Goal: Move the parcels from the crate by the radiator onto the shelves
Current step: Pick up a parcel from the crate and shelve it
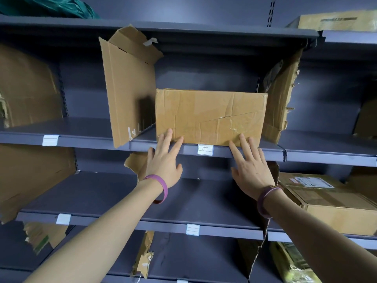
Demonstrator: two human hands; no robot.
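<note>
A brown cardboard parcel (pixel 210 116) with creased tape stands on the middle grey shelf (pixel 271 149), between two torn cardboard dividers. My left hand (pixel 164 158) reaches up with straight fingers, and its fingertips touch the parcel's lower left front. My right hand (pixel 250 165) does the same at the lower right front, fingers spread and straight. Neither hand wraps around the parcel. Both wrists wear purple bands. The crate and the radiator are out of view.
Torn cardboard dividers (pixel 126 88) (pixel 279 103) flank the parcel. Another labelled parcel (pixel 330 201) lies on the lower shelf at right. A box (pixel 338 20) sits on the top shelf at right, a green bag (pixel 47 7) at top left. White label holders (pixel 205 150) mark shelf edges.
</note>
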